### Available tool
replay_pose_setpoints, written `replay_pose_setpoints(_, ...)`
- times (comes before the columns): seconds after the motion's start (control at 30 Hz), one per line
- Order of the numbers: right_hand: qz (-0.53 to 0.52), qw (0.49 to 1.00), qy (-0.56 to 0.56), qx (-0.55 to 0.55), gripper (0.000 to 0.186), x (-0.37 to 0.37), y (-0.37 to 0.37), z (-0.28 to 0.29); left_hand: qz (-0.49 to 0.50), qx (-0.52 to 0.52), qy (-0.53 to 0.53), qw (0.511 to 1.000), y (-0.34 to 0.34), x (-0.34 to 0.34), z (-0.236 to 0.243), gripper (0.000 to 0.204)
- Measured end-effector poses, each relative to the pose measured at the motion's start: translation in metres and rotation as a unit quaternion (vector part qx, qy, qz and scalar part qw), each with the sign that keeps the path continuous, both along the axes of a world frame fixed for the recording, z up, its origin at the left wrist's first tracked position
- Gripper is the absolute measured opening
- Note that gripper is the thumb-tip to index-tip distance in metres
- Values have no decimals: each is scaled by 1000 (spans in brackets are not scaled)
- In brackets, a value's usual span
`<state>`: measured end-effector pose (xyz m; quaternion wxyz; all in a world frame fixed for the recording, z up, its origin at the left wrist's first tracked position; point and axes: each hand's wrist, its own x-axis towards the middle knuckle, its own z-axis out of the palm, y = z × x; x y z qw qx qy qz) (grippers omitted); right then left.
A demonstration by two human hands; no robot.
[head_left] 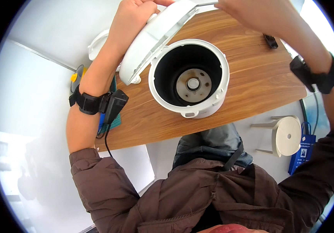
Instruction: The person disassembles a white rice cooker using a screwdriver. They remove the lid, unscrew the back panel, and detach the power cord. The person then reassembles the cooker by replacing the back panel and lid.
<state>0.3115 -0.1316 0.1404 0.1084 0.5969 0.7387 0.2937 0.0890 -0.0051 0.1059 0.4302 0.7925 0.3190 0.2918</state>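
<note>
Over the desk (260,77) | I've got my left grip (134,17) curled on the white lid (151,42), tilted beside the cooker (224,77) | right grip (248,13) closed round a thin metal rod (206,4), kinda cropped

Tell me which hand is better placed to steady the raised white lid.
Probably the left hand: it's against the white lid, whereas the right hand is farther off, at a thin grey rod.

The lid (155,37) is white, the cooker (209,111) white with black inside, the table (260,77) brown wood-grain.
</note>
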Motion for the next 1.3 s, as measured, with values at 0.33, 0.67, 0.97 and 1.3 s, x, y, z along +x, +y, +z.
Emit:
replay_pose_setpoints(0.33, 89, 992, -88, -14, 39, -3, 37, 37, 23, 45, -11, 999, 22, -18, 2, 32)
replay_pose_setpoints(0.67, 171, 980, -99, -32, 41, 10, 61, 49, 48, 42, 11, 998, 45, -22, 7, 26)
replay_pose_setpoints(0.97, 169, 981, -95, -11, 42, 6, 69, 52, 35, 44, 14, 998, 48, -32, 9, 28)
replay_pose_setpoints(1.3, -86, 947, 282, -131, 42, -30, 17, 42, -33, 80, -24, 996, 46, -40, 8, 34)
